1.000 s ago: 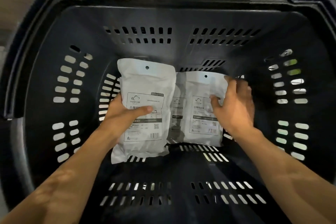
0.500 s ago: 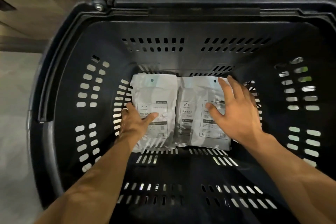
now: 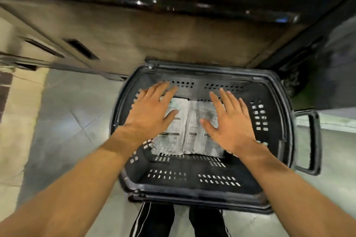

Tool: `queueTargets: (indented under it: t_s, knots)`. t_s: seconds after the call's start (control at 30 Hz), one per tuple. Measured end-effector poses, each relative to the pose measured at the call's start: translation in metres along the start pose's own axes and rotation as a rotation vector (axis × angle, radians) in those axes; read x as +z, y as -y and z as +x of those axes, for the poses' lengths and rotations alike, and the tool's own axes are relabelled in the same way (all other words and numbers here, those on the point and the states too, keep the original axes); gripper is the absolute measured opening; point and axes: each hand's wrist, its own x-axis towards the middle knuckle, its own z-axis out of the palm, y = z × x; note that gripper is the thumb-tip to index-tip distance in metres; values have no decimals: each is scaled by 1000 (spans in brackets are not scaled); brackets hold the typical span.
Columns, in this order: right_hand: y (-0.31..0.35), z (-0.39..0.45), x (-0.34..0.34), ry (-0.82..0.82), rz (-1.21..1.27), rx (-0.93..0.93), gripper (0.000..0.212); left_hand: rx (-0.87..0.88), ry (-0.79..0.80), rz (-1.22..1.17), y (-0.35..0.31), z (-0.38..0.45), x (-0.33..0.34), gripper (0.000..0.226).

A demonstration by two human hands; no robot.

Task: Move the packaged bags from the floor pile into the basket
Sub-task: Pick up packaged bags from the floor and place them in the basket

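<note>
A black slotted plastic basket (image 3: 192, 197) stands on the floor in front of me. Two white packaged bags lie flat side by side on its bottom, the left bag (image 3: 169, 136) and the right bag (image 3: 198, 140). My left hand (image 3: 152, 113) hovers above the left bag, fingers spread, holding nothing. My right hand (image 3: 231, 123) hovers above the right bag, also spread and empty. Both hands hide the bags' upper parts. No floor pile is in view.
The basket's handle (image 3: 314, 142) sticks out to the right. A wooden cabinet front (image 3: 154, 40) rises just behind the basket, under a dark counter edge. Grey floor tiles (image 3: 63, 121) spread to the left. My legs in dark trousers (image 3: 159, 219) stand at the basket's near rim.
Both hands let go of the bags and lifted up out of the basket with fingers spread. The view has pulled back and up, so the whole basket and the floor show.
</note>
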Motion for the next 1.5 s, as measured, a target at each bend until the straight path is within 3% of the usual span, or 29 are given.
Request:
queueTargets:
  t_s: [0.1,0.37,0.67,0.83,1.1,1.37,1.5]
  knots:
    - [27,-30,-72,35,-52,-68,101,-18,-34,49,-14,-36,-78,68]
    - [143,-136,-288,2,-149,-287,97,-307,-159,189,-39,-187,-307,62]
    - [371,-187,-391,-170,-212,-773,87,-877,-534,144,7,-369,-453,71]
    - [531,-209,-395,-217,-256,-979,85,-1061,-655,115,77,-480,-473,70]
    - [750,-255,-346,-180,-162,-1141,79,-1265,-606,29,202,-656,-486,77]
    - [933,-228,-304,-108,-245,-1264,81,-1450,-634,-35,332,-746,-484,82]
    - [1038,-190,-267,-65,-204,-1307,92,-1526,-607,-110,415,-778,-483,89]
